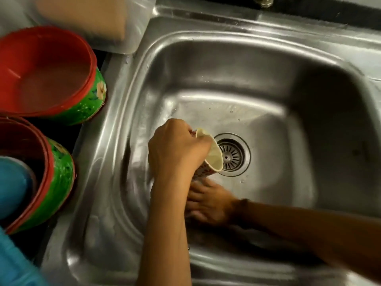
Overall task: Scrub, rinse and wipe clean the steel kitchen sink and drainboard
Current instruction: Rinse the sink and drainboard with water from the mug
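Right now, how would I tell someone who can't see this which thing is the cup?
Start at the steel sink and find the round drain in its floor. Just left of the drain, the left hand holds the cup tipped on its side. It is the only cream-lined, flower-patterned thing inside the basin.

wet steel sink (309, 112), square basin, round slotted drain (234, 155) at centre, water droplets on floor
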`<state>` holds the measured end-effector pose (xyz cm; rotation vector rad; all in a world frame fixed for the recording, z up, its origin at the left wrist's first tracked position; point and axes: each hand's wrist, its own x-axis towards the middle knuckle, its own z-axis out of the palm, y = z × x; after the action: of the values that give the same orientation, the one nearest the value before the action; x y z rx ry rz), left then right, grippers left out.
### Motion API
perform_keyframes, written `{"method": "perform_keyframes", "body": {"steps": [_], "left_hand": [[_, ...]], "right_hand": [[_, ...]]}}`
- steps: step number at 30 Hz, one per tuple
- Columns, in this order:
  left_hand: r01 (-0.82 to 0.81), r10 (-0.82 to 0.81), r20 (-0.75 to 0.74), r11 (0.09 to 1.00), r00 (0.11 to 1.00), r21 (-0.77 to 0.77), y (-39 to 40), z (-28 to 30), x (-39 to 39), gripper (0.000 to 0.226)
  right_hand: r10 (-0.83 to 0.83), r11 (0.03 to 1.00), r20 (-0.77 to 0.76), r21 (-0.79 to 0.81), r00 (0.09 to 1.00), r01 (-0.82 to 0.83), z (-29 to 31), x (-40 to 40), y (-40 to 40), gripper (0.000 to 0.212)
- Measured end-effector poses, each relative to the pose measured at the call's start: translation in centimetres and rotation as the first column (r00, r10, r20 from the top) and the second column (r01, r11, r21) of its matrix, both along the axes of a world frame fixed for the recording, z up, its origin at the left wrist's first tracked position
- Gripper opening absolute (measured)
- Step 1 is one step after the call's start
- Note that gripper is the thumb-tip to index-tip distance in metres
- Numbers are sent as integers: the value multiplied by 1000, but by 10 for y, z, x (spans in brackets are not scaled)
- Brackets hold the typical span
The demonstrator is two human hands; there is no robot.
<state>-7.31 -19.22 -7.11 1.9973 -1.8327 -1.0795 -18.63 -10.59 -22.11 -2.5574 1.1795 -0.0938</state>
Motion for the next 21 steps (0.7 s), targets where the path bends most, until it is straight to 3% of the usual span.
{"method": "perform_keyframes", "body": {"steps": [1, 2, 5, 7, 8, 11, 13, 14, 15, 16, 18, 19, 21], "left_hand": [[16, -16, -4, 1000, 1000, 19, 1, 1, -2, 18], [39, -39, -1, 999, 999, 33, 1, 1, -6, 18], [117, -118, 29, 992, 993, 49, 2, -2, -17, 17], [162, -164, 47, 986, 985, 49, 5, -3, -25, 15], [168, -171, 52, 984, 984, 55, 5, -3, -26, 15], [222, -225, 21, 971, 974, 87, 6, -6, -29, 16], [249, -251, 2, 963, 968, 103, 6, -9, -33, 18], [259, -261, 6, 960, 965, 102, 6, -10, -35, 19], [272, -275, 15, 958, 961, 94, 5, -9, -39, 18], [277, -280, 29, 958, 960, 79, 1, -9, -42, 17], [270, -272, 48, 962, 961, 44, -6, -9, -49, 13], [274, -275, 50, 962, 960, 20, -10, -9, -54, 13], [281, -280, 44, 960, 959, -19, -16, -7, -64, 11]], "right_hand": [[96, 992, -175, -62, 980, -108, -9, -31, 12, 47], [58, 984, -292, -142, 955, -103, -24, -67, 21, 53], [-175, 980, -227, -136, 958, 147, -19, -85, 13, 53], [-211, 977, -23, 37, 977, 212, -19, -47, 2, 38], [-157, 988, 42, 17, 987, 156, -21, -28, 4, 35], [231, 971, -111, -31, 966, -236, -13, -66, 26, 48], [326, 930, -220, -101, 919, -354, -14, -119, 29, 49], [295, 936, -275, -108, 915, -334, -18, -136, 27, 50], [172, 964, -329, -136, 929, -227, -24, -147, 19, 53], [-45, 989, -376, -148, 925, -12, -26, -144, 3, 58], [-416, 909, -382, -202, 825, 365, -31, -126, -29, 71], [-510, 860, -348, -214, 787, 463, -33, -116, -36, 77], [-491, 870, -351, -147, 797, 471, -27, -109, -21, 76]]}}
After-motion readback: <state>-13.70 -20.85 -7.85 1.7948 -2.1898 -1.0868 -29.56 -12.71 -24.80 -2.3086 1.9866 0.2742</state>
